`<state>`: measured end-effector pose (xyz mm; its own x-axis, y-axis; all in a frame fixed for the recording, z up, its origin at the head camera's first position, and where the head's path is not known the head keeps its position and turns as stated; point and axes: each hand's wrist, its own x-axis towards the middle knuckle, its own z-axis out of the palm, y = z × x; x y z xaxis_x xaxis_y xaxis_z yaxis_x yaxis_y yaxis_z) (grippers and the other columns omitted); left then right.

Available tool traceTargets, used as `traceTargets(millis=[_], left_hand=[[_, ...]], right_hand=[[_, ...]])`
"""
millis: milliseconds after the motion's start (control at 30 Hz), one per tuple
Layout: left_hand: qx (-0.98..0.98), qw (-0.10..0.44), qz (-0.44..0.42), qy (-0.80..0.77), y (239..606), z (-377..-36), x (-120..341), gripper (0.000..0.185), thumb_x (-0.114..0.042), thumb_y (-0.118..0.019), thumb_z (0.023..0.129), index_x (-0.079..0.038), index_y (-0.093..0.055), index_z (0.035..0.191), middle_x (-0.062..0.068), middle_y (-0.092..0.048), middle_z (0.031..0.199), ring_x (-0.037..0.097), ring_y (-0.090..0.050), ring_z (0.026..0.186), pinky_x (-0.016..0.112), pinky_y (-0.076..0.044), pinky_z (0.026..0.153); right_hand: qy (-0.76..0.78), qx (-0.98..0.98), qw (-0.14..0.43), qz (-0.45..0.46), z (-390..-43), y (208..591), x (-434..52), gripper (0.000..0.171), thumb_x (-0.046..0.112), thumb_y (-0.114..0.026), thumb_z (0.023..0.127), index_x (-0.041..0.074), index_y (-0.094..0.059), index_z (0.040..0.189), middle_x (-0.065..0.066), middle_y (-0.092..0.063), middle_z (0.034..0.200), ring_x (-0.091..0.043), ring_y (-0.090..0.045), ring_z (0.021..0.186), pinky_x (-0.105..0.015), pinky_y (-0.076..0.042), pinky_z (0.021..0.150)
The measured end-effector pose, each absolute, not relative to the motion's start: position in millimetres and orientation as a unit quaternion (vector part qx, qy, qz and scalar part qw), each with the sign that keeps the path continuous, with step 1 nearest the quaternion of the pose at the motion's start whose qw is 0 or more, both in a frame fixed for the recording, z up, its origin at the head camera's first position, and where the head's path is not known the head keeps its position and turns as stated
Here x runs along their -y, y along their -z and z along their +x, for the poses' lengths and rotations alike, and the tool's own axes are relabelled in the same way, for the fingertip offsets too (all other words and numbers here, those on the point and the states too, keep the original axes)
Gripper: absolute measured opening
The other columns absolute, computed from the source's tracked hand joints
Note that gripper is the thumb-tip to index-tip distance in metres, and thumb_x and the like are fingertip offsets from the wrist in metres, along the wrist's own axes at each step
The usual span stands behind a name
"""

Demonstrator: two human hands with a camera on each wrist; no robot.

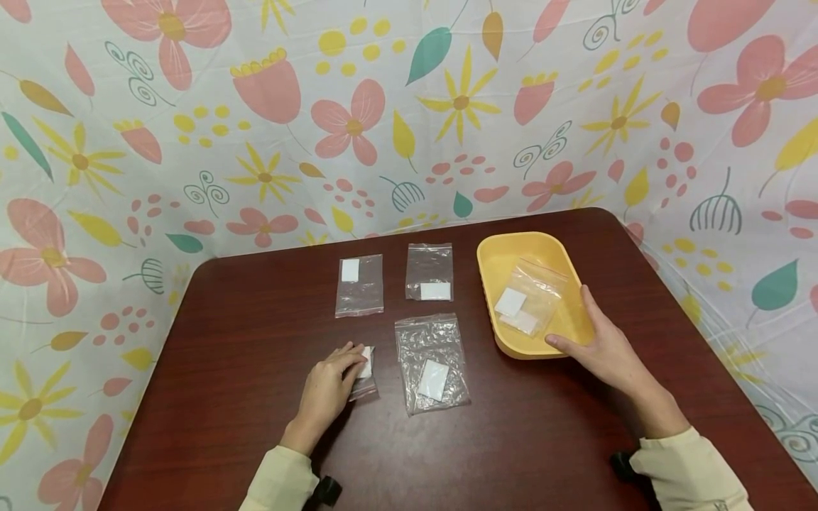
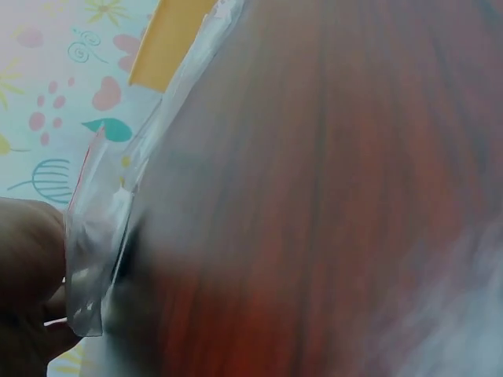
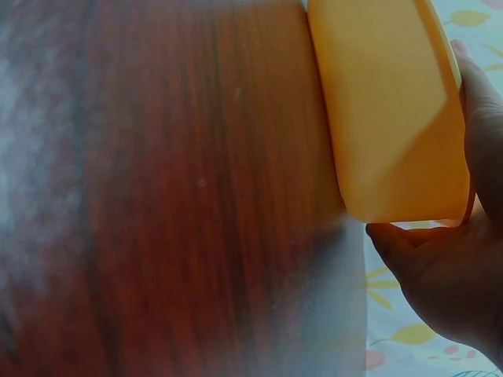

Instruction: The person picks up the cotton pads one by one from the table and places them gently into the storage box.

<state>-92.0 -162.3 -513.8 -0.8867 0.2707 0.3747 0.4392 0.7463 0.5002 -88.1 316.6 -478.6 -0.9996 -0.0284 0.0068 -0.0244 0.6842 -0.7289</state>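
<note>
My left hand [image 1: 331, 380] pinches a small clear zip bag [image 1: 364, 390] with a white card in it, at the near left of the group of bags. In the left wrist view this zip bag [image 2: 93, 236] tilts up against the thumb and fingers, and the hand covers part of it. Farther right, my right hand [image 1: 607, 348] grips the near right corner of a yellow plastic basket [image 1: 578, 319], thumb over the rim and fingers along the outer side. Inside the basket lie clear zip bags [image 1: 543, 284] with white cards, overlapping each other.
Three more clear bags lie flat on the dark wooden table [image 1: 255, 341], each with a white card: one back left [image 1: 361, 287], one back middle [image 1: 429, 270] and a larger crinkled bag [image 1: 441, 348] beside the left hand. A flowered cloth [image 1: 358, 177] hangs behind the table.
</note>
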Motion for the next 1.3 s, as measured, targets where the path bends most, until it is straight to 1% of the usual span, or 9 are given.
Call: traceTargets(millis=[300,500,733,900,1067,1200,1300], left_hand=[[0.924,0.168,-0.198,0.281,497.4,-95.6,165.1,0.013,-0.004,-0.076,0.089,-0.006,-0.078,0.101,0.009,-0.072,0.119,0.031,-0.067,0.114,0.049,-0.052,0.098],[0.918,0.197,-0.201,0.279,481.9,-104.6,171.0,0.01,-0.003,-0.076,0.089,-0.005,-0.077,0.099,0.011,-0.072,0.118,0.031,-0.068,0.112,0.05,-0.052,0.096],[0.904,0.246,-0.205,0.283,456.3,-118.9,182.6,0.011,0.0,-0.076,0.088,-0.005,-0.076,0.099,0.012,-0.072,0.117,0.033,-0.069,0.109,0.053,-0.054,0.092],[0.898,0.275,-0.201,0.277,434.9,-128.5,192.2,0.013,0.001,-0.075,0.089,-0.004,-0.075,0.102,0.012,-0.071,0.119,0.031,-0.068,0.111,0.054,-0.054,0.09],[0.9,0.285,-0.187,0.272,420.6,-133.9,201.6,0.015,0.002,-0.073,0.09,-0.003,-0.074,0.104,0.011,-0.071,0.122,0.03,-0.067,0.113,0.052,-0.054,0.091],[0.902,0.285,-0.174,0.272,417.7,-135.0,206.9,0.015,0.001,-0.073,0.091,-0.003,-0.074,0.106,0.011,-0.07,0.123,0.03,-0.066,0.114,0.051,-0.054,0.093],[0.904,0.286,-0.169,0.271,418.4,-134.8,209.1,0.015,0.0,-0.073,0.091,-0.003,-0.074,0.106,0.01,-0.07,0.123,0.03,-0.067,0.114,0.051,-0.054,0.093]], right_hand=[[0.399,-0.917,0.002,-0.017,-87.9,477.7,-315.6,0.115,0.042,-0.077,0.089,0.013,0.008,0.161,-0.019,-0.001,0.166,-0.052,-0.016,0.146,-0.071,-0.021,0.11],[0.402,-0.915,0.002,-0.018,-87.7,477.5,-315.4,0.116,0.042,-0.077,0.089,0.013,0.008,0.161,-0.02,-0.001,0.166,-0.052,-0.016,0.145,-0.071,-0.021,0.11],[0.403,-0.915,-0.003,-0.018,-87.3,479.2,-316.4,0.115,0.043,-0.077,0.089,0.014,0.008,0.161,-0.019,-0.002,0.166,-0.053,-0.017,0.145,-0.071,-0.022,0.109],[0.401,-0.916,-0.003,-0.016,-87.5,479.8,-316.3,0.116,0.043,-0.078,0.088,0.014,0.007,0.161,-0.019,-0.003,0.166,-0.052,-0.018,0.145,-0.07,-0.023,0.109],[0.4,-0.916,-0.004,-0.018,-87.7,480.0,-316.1,0.116,0.042,-0.078,0.088,0.013,0.007,0.161,-0.02,-0.003,0.166,-0.053,-0.02,0.144,-0.07,-0.024,0.109],[0.398,-0.917,-0.005,-0.02,-88.2,479.5,-316.6,0.116,0.042,-0.078,0.088,0.012,0.007,0.161,-0.021,-0.004,0.166,-0.054,-0.02,0.143,-0.071,-0.024,0.109],[0.396,-0.918,-0.002,-0.019,-88.6,479.5,-317.1,0.116,0.042,-0.078,0.088,0.012,0.008,0.161,-0.022,-0.003,0.166,-0.054,-0.02,0.144,-0.072,-0.024,0.108]])
